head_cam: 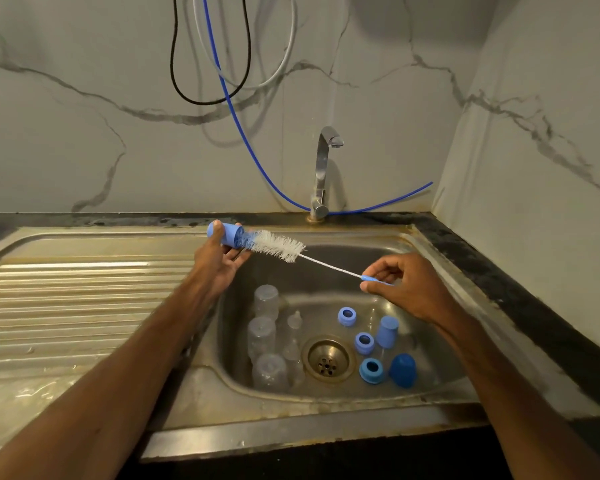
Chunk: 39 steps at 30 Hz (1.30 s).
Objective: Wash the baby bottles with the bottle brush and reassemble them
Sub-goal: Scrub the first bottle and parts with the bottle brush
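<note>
Steel sink (326,410) mid-frame; left hand (219,261) grips a blue cap (227,235), right hand (406,285) pinches the bottle brush (278,245), tip inside it; scrubbing step, rinse likely next.

- My left hand (219,261) is bare, and so is the wrist behind it.
- My right hand (406,289) is bare as well, wrist uncovered.
- The left forearm (118,368) and right forearm (520,393) are bare as far back as my view reaches.

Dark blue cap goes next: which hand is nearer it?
Right. The right hand hangs over the basin on the side of the dark blue cap; the left hand is by the far-left corner.
</note>
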{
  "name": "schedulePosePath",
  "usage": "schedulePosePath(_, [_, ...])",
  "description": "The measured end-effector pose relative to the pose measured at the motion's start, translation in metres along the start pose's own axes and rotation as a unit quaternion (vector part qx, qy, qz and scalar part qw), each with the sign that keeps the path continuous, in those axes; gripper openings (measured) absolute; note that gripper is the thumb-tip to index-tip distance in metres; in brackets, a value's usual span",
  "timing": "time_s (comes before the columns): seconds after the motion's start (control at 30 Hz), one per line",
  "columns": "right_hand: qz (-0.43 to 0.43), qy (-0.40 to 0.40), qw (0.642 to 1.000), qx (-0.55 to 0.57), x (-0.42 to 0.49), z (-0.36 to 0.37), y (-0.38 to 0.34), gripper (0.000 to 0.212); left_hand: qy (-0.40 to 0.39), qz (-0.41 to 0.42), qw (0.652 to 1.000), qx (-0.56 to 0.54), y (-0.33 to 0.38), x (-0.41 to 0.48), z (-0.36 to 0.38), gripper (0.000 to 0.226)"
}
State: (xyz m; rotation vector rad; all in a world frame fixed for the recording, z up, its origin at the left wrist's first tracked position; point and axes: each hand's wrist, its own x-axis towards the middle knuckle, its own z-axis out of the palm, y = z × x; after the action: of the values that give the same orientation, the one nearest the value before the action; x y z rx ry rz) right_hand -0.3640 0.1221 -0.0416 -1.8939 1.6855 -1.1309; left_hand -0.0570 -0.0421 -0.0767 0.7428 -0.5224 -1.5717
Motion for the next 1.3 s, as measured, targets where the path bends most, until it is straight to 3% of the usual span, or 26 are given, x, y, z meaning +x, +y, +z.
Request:
schedulePosePath(0.07, [-0.014,0.016,0.999,-0.033,0.000,-0.001,0.002,0.002,-0.006,-0.002,1.000,0.011,-0.001,0.001,0.000,0.051])
schedulePosePath(0.23, [0.000,-0.032,0.998,-0.053,-0.002,-0.001,0.001,0.032,-0.002,0.002,1.000,0.019,-0.002,-0.001,0.004,0.051])
schedulePosePath(0.47, [-0.046,0.050,0.997,-0.033,0.003,-0.004,0.006,0.006,-0.013,-0.006,1.000,-0.004,-0.004,0.002,0.003,0.051])
schedulePosePath(0.63, [0.014,-0.021,0.998,-0.054,0.001,-0.003,0.009,0.042,-0.024,-0.012,1.000,-0.001,-0.003,0.000,0.007,0.045])
schedulePosePath(0.77, [0.013,-0.020,1.000,0.005,0.001,-0.003,0.005,0.022,-0.018,-0.003,1.000,-0.002,-0.003,0.001,0.005,0.047])
schedulePosePath(0.9, [-0.020,0.013,0.999,-0.040,0.002,-0.005,0.007,0.012,-0.025,0.002,1.000,0.005,-0.004,-0.001,0.003,0.053])
schedulePosePath(1.0, [-0.003,-0.026,0.997,-0.069,0.002,-0.002,0.012,0.035,-0.024,0.004,1.000,0.018,-0.004,-0.005,0.005,0.056])
schedulePosePath(1.07, [0.039,-0.069,0.997,-0.026,0.002,0.000,0.011,0.045,-0.015,0.000,1.000,0.010,-0.003,-0.004,0.006,0.056])
schedulePosePath(1.13, [0.043,-0.072,0.996,0.002,0.002,0.000,0.007,0.036,-0.011,0.002,1.000,0.007,-0.002,-0.005,0.007,0.056])
schedulePosePath(1.3, [-0.011,0.003,1.000,-0.016,0.002,-0.003,0.008,0.007,-0.004,0.004,1.000,0.017,-0.004,-0.006,0.007,0.057])
